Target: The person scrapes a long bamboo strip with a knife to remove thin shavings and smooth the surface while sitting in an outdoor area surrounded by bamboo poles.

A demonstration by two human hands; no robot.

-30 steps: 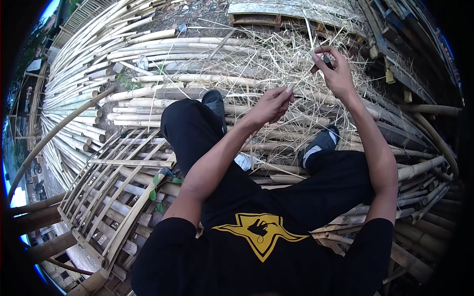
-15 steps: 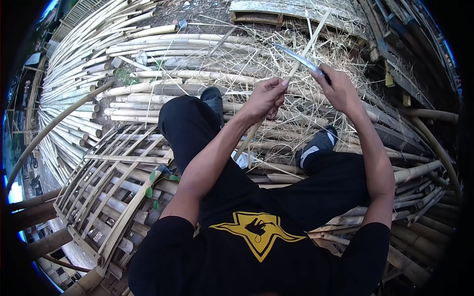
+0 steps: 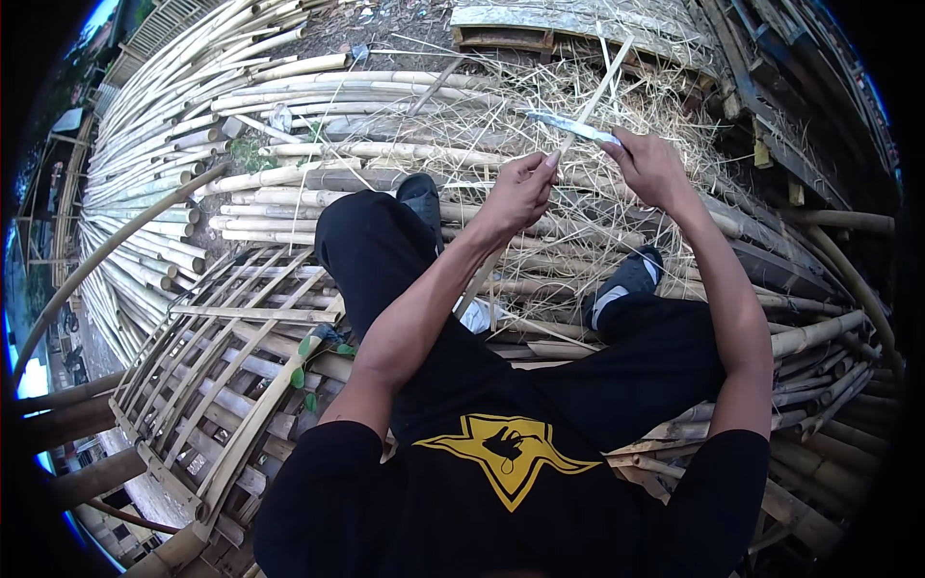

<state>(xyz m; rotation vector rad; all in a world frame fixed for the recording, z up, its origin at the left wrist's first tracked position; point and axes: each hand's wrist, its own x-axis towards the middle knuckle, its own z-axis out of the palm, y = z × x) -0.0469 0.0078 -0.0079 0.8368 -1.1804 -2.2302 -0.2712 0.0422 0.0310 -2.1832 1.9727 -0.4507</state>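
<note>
A pale, narrow bamboo strip (image 3: 604, 82) slants from beside my left thigh up and away to the right. My left hand (image 3: 520, 193) is closed around it near its middle. My right hand (image 3: 649, 166) grips the handle of a knife (image 3: 570, 126), whose long blade points left. The blade lies across the strip just beyond my left fingers. Most of the knife's handle is hidden inside my right fist.
Thin shavings (image 3: 665, 111) litter the ground ahead, beside a wooden pallet (image 3: 578, 19). Bamboo poles (image 3: 279, 180) lie in rows to the left and under my feet. A woven bamboo lattice (image 3: 207, 385) stands at my left, with a curved pole (image 3: 106, 250) beyond it.
The knife has come down along the strip toward my left hand, and its blade is now flatter. My right hand has lowered slightly; the left still holds the strip.
</note>
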